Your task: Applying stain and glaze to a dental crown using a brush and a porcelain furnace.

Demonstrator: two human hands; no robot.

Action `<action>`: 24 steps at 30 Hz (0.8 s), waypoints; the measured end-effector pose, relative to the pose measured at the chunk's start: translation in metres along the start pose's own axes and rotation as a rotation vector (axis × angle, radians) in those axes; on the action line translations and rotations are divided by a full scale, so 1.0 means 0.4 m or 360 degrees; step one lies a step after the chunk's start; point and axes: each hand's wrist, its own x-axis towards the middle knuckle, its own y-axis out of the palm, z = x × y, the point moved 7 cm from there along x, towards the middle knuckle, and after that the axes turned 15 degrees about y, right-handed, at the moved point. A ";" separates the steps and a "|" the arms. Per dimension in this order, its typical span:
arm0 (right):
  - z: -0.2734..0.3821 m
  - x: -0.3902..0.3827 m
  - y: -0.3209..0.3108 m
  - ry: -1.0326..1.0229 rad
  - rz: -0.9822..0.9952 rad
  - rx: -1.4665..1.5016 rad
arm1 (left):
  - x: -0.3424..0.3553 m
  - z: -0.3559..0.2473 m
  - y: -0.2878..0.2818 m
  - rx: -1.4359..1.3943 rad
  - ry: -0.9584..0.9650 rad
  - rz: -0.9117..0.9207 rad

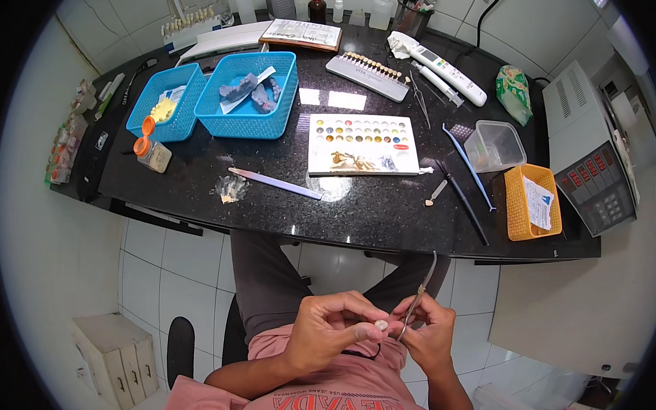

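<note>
My left hand (332,329) is raised above my lap, thumb and fingers pinching a small whitish piece (381,324) that looks like a tooth crown. Close beside it, my right hand (431,333) grips a slender metal instrument (420,294) with a curved upper end, which slants up past the fingers. Its exact kind is unclear. The fingertips of both hands nearly meet around the small piece. On the black worktop (386,221) in front lie a paint-style palette (363,164) with rows of colour dots and a lilac tapered stick (277,184) beside a powdery smear (230,188).
Two blue baskets (247,130) and an orange-capped jar (154,157) stand left. Farther back is a tooth shade guide (367,78). On the right are a blue-handled tool (471,167), a dark brush-like stick (464,204), a clear tub (496,147), a yellow basket (535,228) and a machine (598,174).
</note>
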 end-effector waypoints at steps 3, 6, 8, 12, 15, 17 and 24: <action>-0.017 -0.007 -0.001 0.0009 0.0024 -0.0029 | -0.004 0.003 -0.006 -0.0022 -0.0030 -0.0021; -0.003 -0.022 -0.002 -0.0194 0.0118 -0.0189 | -0.004 0.003 -0.007 -0.0071 -0.0018 -0.0005; 0.010 -0.034 -0.007 -0.0246 0.0149 -0.0280 | -0.001 0.002 -0.009 -0.0096 -0.0044 -0.0016; 0.033 -0.060 -0.021 -0.0373 0.0172 -0.0481 | -0.004 0.009 -0.018 -0.0301 -0.0108 0.0007; 0.050 -0.069 -0.026 -0.0370 0.0082 -0.0675 | -0.006 0.009 -0.025 -0.0203 -0.0156 -0.0038; 0.063 -0.070 -0.027 -0.0413 0.0045 -0.0742 | -0.008 0.009 -0.027 -0.0136 -0.0126 -0.0040; 0.082 -0.072 -0.029 -0.0492 -0.0049 -0.0914 | -0.004 -0.007 -0.023 -0.0053 -0.0003 -0.0024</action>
